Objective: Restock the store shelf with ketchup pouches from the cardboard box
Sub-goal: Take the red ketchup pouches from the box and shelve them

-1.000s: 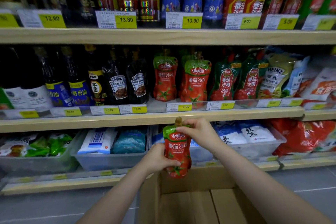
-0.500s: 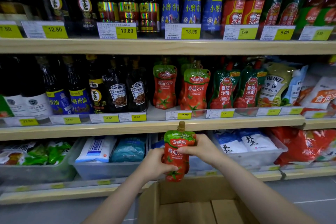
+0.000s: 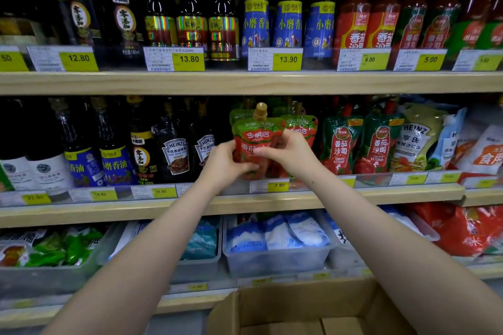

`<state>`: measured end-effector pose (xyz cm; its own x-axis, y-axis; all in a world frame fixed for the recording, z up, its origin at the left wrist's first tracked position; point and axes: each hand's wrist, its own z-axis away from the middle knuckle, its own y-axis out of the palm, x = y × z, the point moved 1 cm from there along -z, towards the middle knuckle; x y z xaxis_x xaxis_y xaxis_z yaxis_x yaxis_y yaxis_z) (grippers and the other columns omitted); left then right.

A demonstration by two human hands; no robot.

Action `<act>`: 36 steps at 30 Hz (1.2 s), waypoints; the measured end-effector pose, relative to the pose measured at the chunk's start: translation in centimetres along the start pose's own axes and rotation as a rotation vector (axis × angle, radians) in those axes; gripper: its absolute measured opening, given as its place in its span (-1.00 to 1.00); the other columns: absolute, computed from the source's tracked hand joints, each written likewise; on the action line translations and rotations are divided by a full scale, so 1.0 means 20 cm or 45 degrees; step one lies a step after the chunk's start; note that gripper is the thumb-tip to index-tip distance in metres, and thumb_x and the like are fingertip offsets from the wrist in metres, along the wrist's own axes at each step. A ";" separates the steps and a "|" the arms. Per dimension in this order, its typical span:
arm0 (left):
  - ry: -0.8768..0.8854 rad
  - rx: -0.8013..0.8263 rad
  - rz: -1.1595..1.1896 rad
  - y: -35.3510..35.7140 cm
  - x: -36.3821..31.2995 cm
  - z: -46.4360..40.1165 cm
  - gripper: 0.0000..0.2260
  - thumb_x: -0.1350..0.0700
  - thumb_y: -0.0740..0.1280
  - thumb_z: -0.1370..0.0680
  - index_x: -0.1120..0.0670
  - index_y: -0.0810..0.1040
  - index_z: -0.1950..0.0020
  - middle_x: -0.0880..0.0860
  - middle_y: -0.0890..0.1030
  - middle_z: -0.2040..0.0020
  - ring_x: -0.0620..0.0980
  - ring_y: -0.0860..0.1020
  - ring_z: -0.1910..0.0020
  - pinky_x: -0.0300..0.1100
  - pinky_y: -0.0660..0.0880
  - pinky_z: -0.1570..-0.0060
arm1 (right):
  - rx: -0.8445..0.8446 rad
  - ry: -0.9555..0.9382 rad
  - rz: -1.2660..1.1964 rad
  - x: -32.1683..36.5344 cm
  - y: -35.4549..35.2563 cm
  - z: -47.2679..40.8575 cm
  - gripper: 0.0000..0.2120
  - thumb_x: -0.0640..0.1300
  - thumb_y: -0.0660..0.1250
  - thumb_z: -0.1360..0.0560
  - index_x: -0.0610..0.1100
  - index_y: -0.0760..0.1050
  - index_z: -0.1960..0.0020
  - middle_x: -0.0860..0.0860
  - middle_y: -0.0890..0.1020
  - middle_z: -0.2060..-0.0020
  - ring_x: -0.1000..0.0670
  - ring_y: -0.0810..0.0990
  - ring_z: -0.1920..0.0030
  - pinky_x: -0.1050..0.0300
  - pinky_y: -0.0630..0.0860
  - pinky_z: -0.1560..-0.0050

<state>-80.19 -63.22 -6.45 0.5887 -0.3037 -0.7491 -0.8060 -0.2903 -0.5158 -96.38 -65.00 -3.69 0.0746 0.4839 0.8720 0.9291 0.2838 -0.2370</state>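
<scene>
Both the left hand (image 3: 227,162) and right hand (image 3: 290,151) grip the ketchup pouch (image 3: 254,141) upright, spout up, just above the 7.90 price tag (image 3: 277,185), in front of the shelved pouches (image 3: 300,124).

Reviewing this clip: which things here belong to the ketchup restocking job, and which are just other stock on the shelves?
Job:
- ketchup pouch, gripped by left hand and right hand
- matching pouches behind it
- middle shelf
- cardboard box

Other stock:
- Heinz dark bottles
- green ketchup pouches
- blue-labelled bottles
- clear bins
</scene>
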 end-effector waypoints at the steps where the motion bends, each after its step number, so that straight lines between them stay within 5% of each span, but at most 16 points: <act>1: -0.004 0.002 -0.002 0.01 0.01 -0.02 -0.69 0.12 0.56 -0.27 -0.13 0.53 0.12 -0.16 0.60 0.25 -0.34 0.51 0.27 -0.50 0.38 0.30 | -0.017 0.000 0.016 -0.02 0.01 -0.02 -0.75 -0.22 0.49 -0.32 0.06 0.56 0.11 0.17 0.67 0.20 0.22 0.64 0.12 0.36 0.55 0.11; 8: -0.114 0.056 -0.023 0.11 0.19 -0.08 -0.66 0.10 0.55 -0.30 0.02 0.57 -0.02 -0.10 0.58 0.17 -0.25 0.51 0.24 -0.52 0.38 0.33 | -0.104 0.058 0.093 -0.22 0.07 -0.11 -0.68 -0.16 0.46 -0.36 -0.10 0.50 -0.09 0.06 0.63 0.09 0.23 0.58 0.11 0.36 0.53 0.11; 12: -0.142 0.056 -0.059 0.13 0.25 -0.11 -0.62 0.03 0.52 -0.34 0.04 0.55 -0.11 -0.06 0.60 0.10 -0.13 0.55 0.13 -0.39 0.40 0.20 | -0.166 0.129 0.146 -0.27 0.09 -0.15 -0.76 -0.09 0.43 -0.40 -0.13 0.50 -0.02 -0.02 0.63 0.11 0.04 0.61 0.10 0.24 0.54 0.12; 19: -0.170 0.138 -0.065 0.13 0.27 -0.13 -0.60 -0.02 0.48 -0.38 0.04 0.51 -0.16 -0.02 0.63 -0.01 -0.11 0.56 0.06 -0.28 0.42 0.06 | -0.185 0.205 0.154 -0.32 0.10 -0.20 -0.81 -0.03 0.41 -0.41 -0.07 0.50 0.04 0.10 0.60 0.20 0.20 0.56 0.19 0.39 0.43 0.29; 25: -0.164 0.060 -0.075 0.13 0.26 -0.08 -0.56 -0.03 0.49 -0.37 0.06 0.49 -0.18 -0.03 0.60 0.03 -0.12 0.55 0.08 -0.48 0.37 0.24 | -0.220 0.222 0.213 -0.28 0.10 -0.16 -0.69 -0.02 0.43 -0.40 -0.13 0.48 -0.06 0.04 0.60 0.14 0.05 0.60 0.11 0.35 0.45 0.25; 28: -0.160 0.013 0.017 0.10 0.25 0.01 -0.44 -0.03 0.48 -0.38 0.12 0.42 -0.31 0.05 0.58 -0.12 -0.03 0.55 -0.11 -0.28 0.44 -0.06 | -0.278 0.186 0.333 -0.26 0.08 -0.06 -0.48 0.02 0.46 -0.36 -0.14 0.41 -0.22 0.01 0.58 0.02 0.08 0.56 0.02 0.33 0.46 0.09; 32: 0.019 -0.090 -0.141 0.03 0.26 0.20 -0.49 0.00 0.38 -0.47 0.12 0.37 -0.37 0.07 0.48 -0.30 -0.02 0.43 -0.28 -0.15 0.36 -0.27 | -0.250 0.151 0.466 -0.24 0.01 0.12 -0.43 0.00 0.45 -0.37 -0.14 0.36 -0.29 -0.07 0.54 -0.19 0.02 0.51 -0.19 0.20 0.45 -0.15; 36: 0.295 -0.075 -0.205 0.04 0.16 0.33 -0.65 -0.02 0.33 -0.50 0.01 0.45 -0.27 -0.06 0.52 -0.17 -0.13 0.47 -0.16 -0.17 0.43 -0.15 | -0.217 0.158 0.521 -0.22 -0.09 0.31 -0.56 -0.01 0.41 -0.41 -0.12 0.42 -0.22 -0.01 0.58 -0.12 0.09 0.53 -0.11 0.16 0.49 -0.17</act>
<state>-79.29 -58.43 -11.99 0.7123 -0.4465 -0.5415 -0.7003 -0.4017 -0.5901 -100.52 -62.54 -9.82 0.4809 0.4217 0.7687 0.8598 -0.0553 -0.5076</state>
